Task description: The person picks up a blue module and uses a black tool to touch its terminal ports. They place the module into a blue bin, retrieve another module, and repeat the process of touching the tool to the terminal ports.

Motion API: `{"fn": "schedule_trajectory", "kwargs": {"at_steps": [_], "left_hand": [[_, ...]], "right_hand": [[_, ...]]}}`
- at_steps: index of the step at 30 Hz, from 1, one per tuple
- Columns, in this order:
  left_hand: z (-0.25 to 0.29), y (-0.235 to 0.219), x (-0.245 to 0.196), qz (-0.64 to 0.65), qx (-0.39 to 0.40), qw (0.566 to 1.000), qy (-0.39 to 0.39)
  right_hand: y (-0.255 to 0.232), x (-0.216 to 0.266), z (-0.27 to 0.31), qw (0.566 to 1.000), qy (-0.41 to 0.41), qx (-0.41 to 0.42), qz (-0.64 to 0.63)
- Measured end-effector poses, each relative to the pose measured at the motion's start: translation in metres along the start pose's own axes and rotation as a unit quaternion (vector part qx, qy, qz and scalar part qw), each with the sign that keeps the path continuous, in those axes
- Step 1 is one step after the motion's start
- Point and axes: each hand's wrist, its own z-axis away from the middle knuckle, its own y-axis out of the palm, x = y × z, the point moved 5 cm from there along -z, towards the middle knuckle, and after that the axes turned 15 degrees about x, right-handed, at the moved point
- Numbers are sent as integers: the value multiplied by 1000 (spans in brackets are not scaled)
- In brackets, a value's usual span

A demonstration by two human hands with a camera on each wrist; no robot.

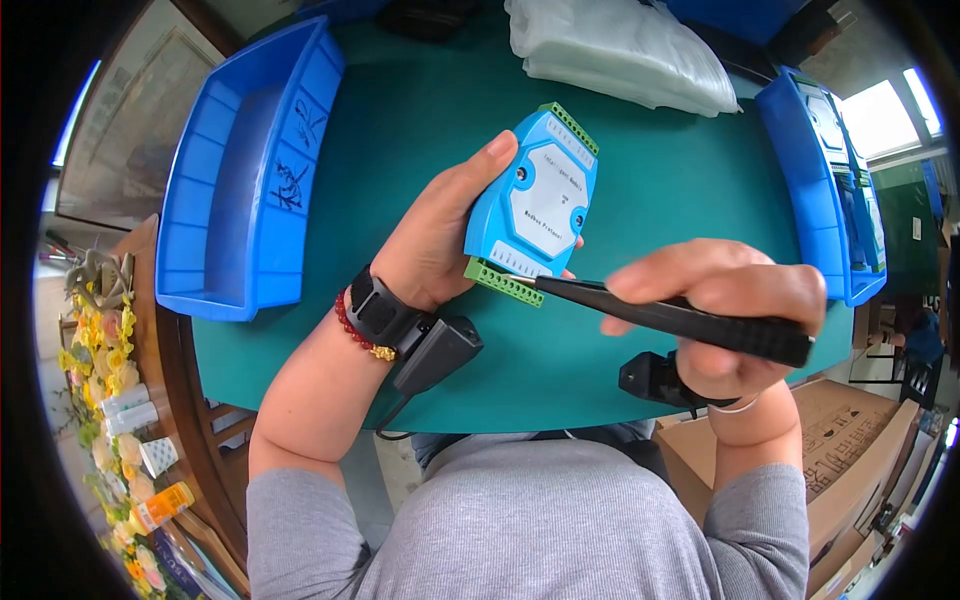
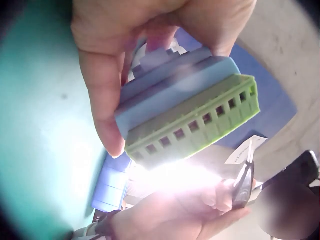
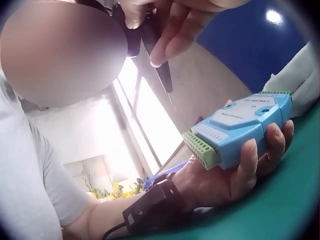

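My left hand [image 1: 440,215] grips a blue module [image 1: 540,200] by its sides, its light label face up toward the head camera. Green terminal blocks [image 1: 505,282] [image 2: 195,125] run along both ends. The right hand [image 1: 725,300] [image 3: 175,25] pinches a black, tweezer-like tool [image 1: 680,320] [image 3: 159,60]. In the head view its tip lies over the near terminal block; in the right wrist view a gap shows between tip and block. Beside the tip in the left wrist view is a small white printed piece [image 2: 242,151]; whether the tool holds it, I cannot tell.
A blue bin [image 1: 235,190] stands on the green table [image 1: 420,120] at the left. Another blue bin [image 1: 815,200], at the right, holds similar modules. White wrapping [image 1: 620,55] lies at the back. Cardboard boxes [image 1: 820,430] are at the lower right, flowers [image 1: 110,370] at the left.
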Motion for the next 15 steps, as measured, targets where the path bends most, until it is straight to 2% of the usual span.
{"fn": "schedule_trajectory", "kwargs": {"at_steps": [2,6,11,14,15], "left_hand": [[0,1,1,13,6,1000,-5],[-1,0,2,3,3,1000,-7],[0,-1,2,5,1,1000,-11],[0,-2,1,-1,-4,1000,-5],[0,-2,1,-12,-13,1000,3]], "right_hand": [[2,1,1,999,1,-33,-26],[6,-2,-4,1000,3,15,16],[14,-11,2,999,-35,-7,23],[8,-6,-4,998,34,28,40],[8,-8,-2,999,41,-9,30]]}}
